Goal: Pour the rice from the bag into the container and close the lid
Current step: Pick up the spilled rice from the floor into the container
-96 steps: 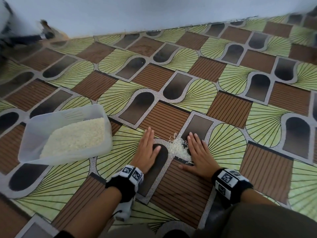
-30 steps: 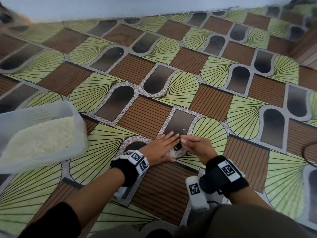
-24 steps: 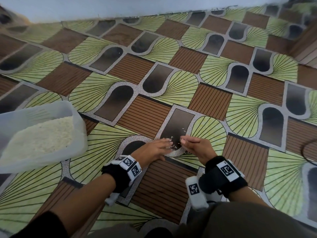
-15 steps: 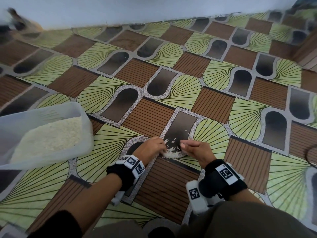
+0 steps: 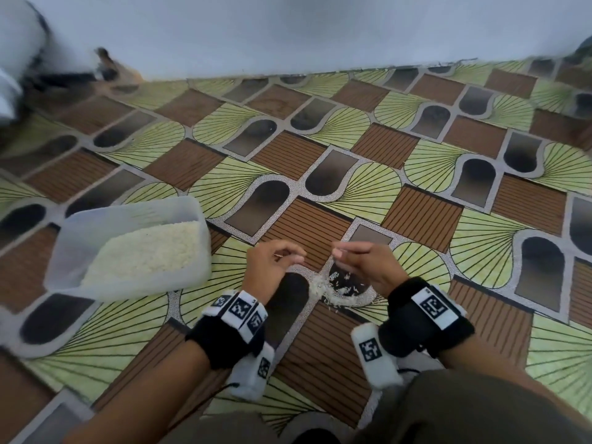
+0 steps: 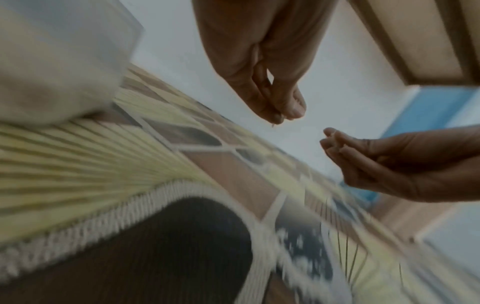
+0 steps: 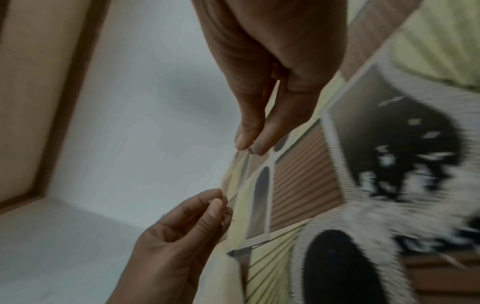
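Container: clear lidless container [image 5: 128, 248] sits on the patterned floor [image 5: 416, 161], left of both hands; long axis runs near-left to far-right, rice [image 5: 144, 251] heaped inside.
Spilled rice: small scatter [image 5: 336, 286] on the floor beneath and between the hands.
Left hand [image 5: 272, 267]: raised off the floor, grip together, fingertips bunched on a pinch of grains.
Right hand [image 5: 365, 264]: raised too, fingertips bunched; grains drop from it.
Head view only: the container's rice and the wrist bands [image 5: 238, 318].
Left wrist view: a grain at the fingertips [image 6: 283, 111].
Right wrist view: blurred spill [image 7: 389, 164], closed fingertips [image 7: 249, 142].
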Available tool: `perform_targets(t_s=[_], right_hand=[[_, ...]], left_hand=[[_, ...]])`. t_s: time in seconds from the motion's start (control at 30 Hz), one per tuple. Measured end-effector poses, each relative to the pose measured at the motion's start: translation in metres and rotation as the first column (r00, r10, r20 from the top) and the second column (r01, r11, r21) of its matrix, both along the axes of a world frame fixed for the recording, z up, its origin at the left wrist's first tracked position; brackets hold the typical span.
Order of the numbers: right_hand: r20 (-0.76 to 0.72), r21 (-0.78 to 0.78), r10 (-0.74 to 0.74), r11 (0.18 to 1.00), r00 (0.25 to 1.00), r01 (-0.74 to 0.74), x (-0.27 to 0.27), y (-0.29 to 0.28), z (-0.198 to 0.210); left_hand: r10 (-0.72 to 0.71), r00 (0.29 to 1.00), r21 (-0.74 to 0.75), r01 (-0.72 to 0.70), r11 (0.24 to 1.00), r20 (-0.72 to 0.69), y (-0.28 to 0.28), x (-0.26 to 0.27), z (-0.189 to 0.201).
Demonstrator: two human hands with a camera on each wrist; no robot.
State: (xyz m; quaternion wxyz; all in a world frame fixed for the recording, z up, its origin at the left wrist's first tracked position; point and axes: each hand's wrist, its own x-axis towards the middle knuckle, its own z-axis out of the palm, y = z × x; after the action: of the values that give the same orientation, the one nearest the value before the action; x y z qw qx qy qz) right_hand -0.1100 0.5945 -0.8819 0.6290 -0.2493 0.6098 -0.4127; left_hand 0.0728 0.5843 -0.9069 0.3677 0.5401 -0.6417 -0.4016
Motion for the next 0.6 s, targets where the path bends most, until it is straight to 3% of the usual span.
perform_targets(t_s=[0.2, 0.33, 0.43, 0.5, 0.6], right_hand=[[-0.048, -0.155, 0.307, 0.938, 0.95, -0.311, 0.071, -0.046, 0.064], [-0.08, -0.199, 0.471, 0.856, 0.879, -0.477, 0.142, -0.078, 0.085], [-0.221, -0.173, 0.538, 0.799, 0.813, -0.576, 0.196, -0.093, 0.083], [-0.452, -0.146, 0.551, 0.73, 0.701, -0.668, 0.225, -0.096, 0.072], [-0.806, -0.11, 0.43, 0.568, 0.408, -0.816, 0.253, -0.092, 0.049]], left_hand=[[0.16, 0.982, -0.064, -0.167, 0.984, -0.102, -0.01, 0.07, 0.058], [0.292, 0.955, -0.127, -0.296, 0.947, -0.048, -0.023, 0.135, 0.073], [0.363, 0.931, -0.149, -0.355, 0.923, 0.034, -0.028, 0.181, 0.072], [0.375, 0.918, -0.152, -0.356, 0.922, 0.124, -0.028, 0.203, 0.066], [0.355, 0.896, -0.084, -0.345, 0.935, 0.267, -0.026, 0.226, 0.051]])
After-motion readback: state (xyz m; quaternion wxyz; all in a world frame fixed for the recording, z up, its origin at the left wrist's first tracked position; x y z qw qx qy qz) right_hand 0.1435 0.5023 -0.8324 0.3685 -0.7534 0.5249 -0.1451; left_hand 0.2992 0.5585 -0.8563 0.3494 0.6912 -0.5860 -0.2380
